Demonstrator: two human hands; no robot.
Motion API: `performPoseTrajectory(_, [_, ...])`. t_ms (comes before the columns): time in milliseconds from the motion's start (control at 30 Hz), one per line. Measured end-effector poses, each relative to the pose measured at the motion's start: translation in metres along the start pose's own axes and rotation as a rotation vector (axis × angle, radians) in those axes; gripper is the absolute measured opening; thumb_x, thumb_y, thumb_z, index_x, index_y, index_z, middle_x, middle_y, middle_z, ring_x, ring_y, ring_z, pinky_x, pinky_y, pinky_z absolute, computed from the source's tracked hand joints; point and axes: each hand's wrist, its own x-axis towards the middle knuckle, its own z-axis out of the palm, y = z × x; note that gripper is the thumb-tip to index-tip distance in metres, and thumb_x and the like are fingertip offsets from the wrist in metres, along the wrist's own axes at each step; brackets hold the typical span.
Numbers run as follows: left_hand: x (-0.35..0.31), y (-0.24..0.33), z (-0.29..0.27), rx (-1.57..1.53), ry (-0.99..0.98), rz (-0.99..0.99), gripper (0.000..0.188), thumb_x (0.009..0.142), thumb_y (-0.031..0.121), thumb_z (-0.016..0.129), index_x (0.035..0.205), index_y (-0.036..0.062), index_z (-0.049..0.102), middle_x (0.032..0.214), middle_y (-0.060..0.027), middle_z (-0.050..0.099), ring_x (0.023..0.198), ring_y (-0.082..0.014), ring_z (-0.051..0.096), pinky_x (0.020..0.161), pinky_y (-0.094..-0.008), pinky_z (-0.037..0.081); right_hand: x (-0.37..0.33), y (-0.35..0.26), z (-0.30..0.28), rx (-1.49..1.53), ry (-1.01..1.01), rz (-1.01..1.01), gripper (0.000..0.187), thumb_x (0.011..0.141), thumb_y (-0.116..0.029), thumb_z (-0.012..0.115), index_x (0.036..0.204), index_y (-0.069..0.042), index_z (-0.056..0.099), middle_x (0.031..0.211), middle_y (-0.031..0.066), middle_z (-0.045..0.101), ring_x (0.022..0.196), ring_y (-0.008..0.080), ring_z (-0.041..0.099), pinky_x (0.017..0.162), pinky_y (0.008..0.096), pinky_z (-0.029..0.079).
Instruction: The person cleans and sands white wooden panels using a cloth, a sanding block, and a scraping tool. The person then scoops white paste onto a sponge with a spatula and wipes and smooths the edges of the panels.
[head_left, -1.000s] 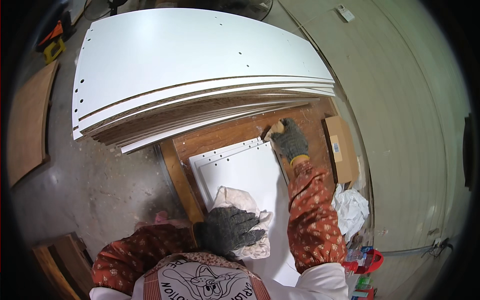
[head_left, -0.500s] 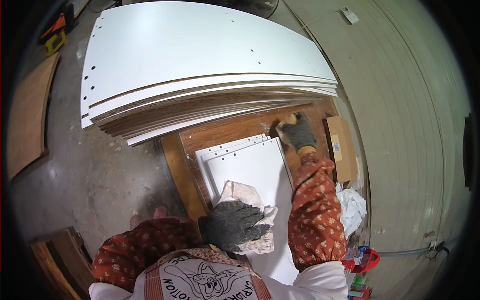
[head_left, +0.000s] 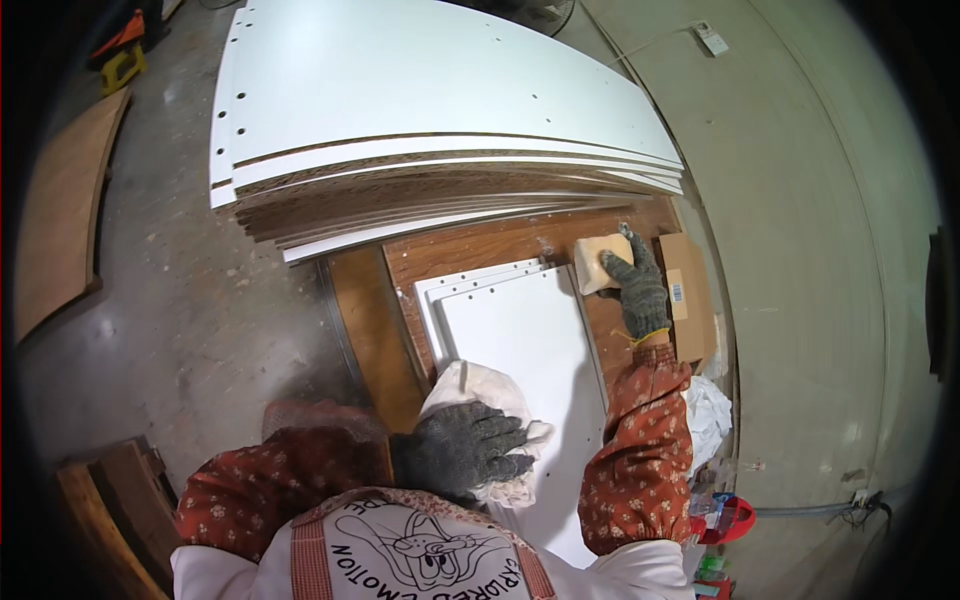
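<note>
My left hand, in a dark grey knitted glove, lies with its fingers stretched out over a crumpled whitish cloth. Beneath the cloth is a small stack of white panels with holes along the far edge. At the far right of the brown wood-grain surface, my right hand, gloved alike, grips a cream block that looks like a sponge. Its thumb side rests against the block, which sits just beyond the panels' far right corner. Part of the right hand's grip is hidden.
A tall stack of large white boards fills the far side. A cardboard box stands right of my right hand, with crumpled white plastic nearer me. Wooden boards lie at the left on the concrete floor.
My right hand has shifted right, away from the panels' far edge, and the cream block now shows more fully. My left hand stays on the cloth. The whole view has turned slightly.
</note>
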Motion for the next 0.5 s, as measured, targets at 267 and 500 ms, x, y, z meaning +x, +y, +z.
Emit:
performPoseTrajectory(267, [-0.005, -0.008, 0.098, -1.889, 0.624, -0.216, 0.039, 0.094, 0.029, 0.045, 0.118, -0.0016, 0.052, 0.111, -0.0216, 0.054, 0.102, -0.0345, 0.057, 0.089, -0.0489, 0.046, -0.07, 0.013, 0.15, -0.906, -0.182, -0.942, 0.04, 0.086, -0.031, 0.064, 0.121, -0.013, 0.058, 0.096, 0.012, 0.064, 0.087, 0.0231, 0.065, 0.074, 0.0371, 0.054])
performPoseTrajectory(500, [0.004, 0.004, 0.039, -2.682, 0.47, -0.513, 0.038, 0.097, 0.025, 0.036, 0.111, -0.0057, 0.053, 0.105, -0.0208, 0.057, 0.106, -0.0343, 0.056, 0.091, -0.0466, 0.047, -0.057, -0.005, 0.163, -0.552, -0.33, -0.34, 0.049, 0.081, -0.028, 0.07, 0.125, -0.013, 0.056, 0.1, 0.0111, 0.065, 0.098, 0.0235, 0.063, 0.08, 0.0384, 0.054])
